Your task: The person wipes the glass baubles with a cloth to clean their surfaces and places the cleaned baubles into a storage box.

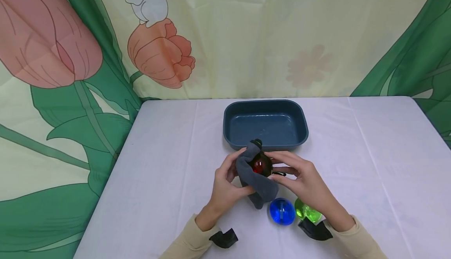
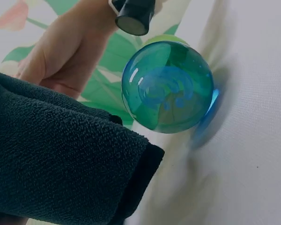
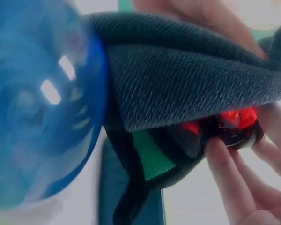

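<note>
A grey cloth (image 1: 260, 184) with dark edging is draped round the left side of a glossy dark-and-red ball (image 1: 262, 165). My left hand (image 1: 225, 186) grips the cloth from the left, thumb in front and fingers behind. From the other side my right hand (image 1: 304, 174) holds the ball between thumb and fingertips. In the right wrist view the cloth (image 3: 187, 79) covers much of the ball (image 3: 239, 124), and its red surface shows below a fold. Both hands are in front of the tray's near rim, over the table.
A clear blue ball (image 1: 282, 212) sits on the white table (image 1: 155, 172) below the cloth. Beside it a clear green ball (image 1: 306, 211) is partly hidden by the right wrist. Behind the hands stands a dark blue tray (image 1: 230, 143). A patterned curtain (image 1: 239, 47) hangs at the back.
</note>
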`<state>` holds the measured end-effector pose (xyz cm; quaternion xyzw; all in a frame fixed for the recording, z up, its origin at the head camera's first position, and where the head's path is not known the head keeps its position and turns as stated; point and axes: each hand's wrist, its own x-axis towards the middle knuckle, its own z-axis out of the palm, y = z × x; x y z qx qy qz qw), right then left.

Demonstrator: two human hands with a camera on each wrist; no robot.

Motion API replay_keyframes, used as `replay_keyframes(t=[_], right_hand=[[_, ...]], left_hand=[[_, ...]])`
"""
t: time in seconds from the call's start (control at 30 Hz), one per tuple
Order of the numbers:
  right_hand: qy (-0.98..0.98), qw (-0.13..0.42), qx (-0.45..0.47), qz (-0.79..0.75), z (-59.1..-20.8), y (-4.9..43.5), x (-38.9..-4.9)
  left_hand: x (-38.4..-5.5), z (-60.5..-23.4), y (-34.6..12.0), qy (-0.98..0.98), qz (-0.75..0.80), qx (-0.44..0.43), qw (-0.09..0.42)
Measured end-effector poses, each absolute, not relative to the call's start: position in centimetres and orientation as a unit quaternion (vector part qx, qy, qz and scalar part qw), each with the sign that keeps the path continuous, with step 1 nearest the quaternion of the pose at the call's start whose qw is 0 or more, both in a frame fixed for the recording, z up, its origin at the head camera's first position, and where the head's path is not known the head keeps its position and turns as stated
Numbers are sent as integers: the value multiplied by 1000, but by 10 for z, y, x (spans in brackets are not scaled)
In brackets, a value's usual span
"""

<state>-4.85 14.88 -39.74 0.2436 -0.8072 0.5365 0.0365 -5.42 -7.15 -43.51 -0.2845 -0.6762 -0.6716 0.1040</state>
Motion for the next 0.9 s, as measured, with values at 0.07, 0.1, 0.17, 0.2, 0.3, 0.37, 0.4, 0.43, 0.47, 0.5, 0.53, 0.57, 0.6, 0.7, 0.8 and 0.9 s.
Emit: replay_keyframes(t=[0.07,0.1,0.17,0.2,0.3,0.37,0.4,0.43,0.47,0.5,0.53,0.57,0.6,0.7,0.8,0.9], right_hand=[[-806,16,233,544,-397,150,-49],[-807,9,232,544,-396,150,-49],[-809,1,235,539,-396,152,-49],[-809,-2,239,536,-396,152,-49],[-814,4,253,523,-395,154,-49],[-820,15,266,507,-394,154,-48],[-825,24,273,495,-394,154,-48],[-830,33,279,483,-394,154,-47],[-834,43,285,471,-395,153,-46],[-835,52,291,464,-395,152,-46],[-836,61,296,459,-396,151,-45],[-836,71,299,455,-396,150,-45],[-834,83,303,454,-397,149,-45],[-823,113,312,461,-398,146,-46],[-817,130,319,462,-397,145,-46],[-817,127,317,464,-395,145,-46]], left_hand=[[-54,-434,-72,-678,-670,-286,101],[-54,-433,-72,-679,-669,-285,98],[-54,-432,-72,-681,-670,-281,92],[-54,-431,-73,-682,-670,-278,90],[-53,-430,-73,-684,-670,-273,90],[-53,-430,-73,-684,-673,-267,89],[-53,-430,-73,-684,-675,-263,88],[-53,-430,-73,-684,-677,-260,87],[-53,-430,-73,-683,-679,-255,84],[-52,-430,-73,-683,-681,-252,82],[-52,-430,-73,-682,-682,-250,81],[-51,-430,-73,-683,-683,-247,79],[-51,-430,-73,-683,-684,-246,78],[-50,-431,-74,-683,-684,-243,78],[-50,-432,-74,-681,-686,-244,78],[-51,-432,-74,-680,-684,-250,83]])
